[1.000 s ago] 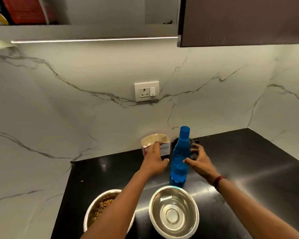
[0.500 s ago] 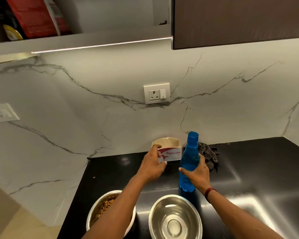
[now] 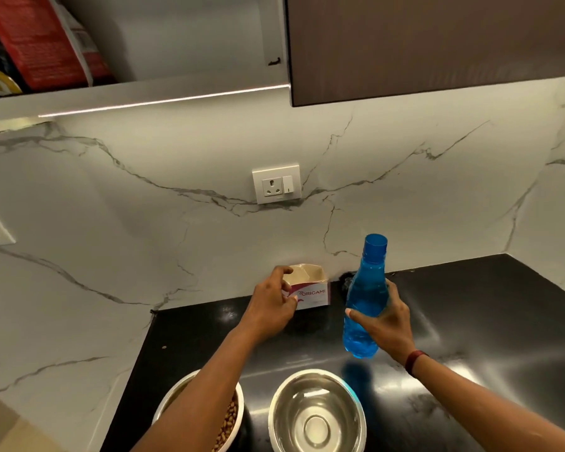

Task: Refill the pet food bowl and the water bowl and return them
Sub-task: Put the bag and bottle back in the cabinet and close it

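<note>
With right hand fingers wrapped round the blue bottle and left hand fingers curled round the box corner, uncap, then pour slowly into the empty water bowl at 7 o'clock.

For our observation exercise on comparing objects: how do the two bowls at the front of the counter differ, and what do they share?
The left bowl holds brown kibble; the right bowl is empty, its shiny bottom bare. The left bowl is partly hidden under the person's left forearm; the right bowl is uncovered. Both are round and stand side by side on the black counter.
</note>
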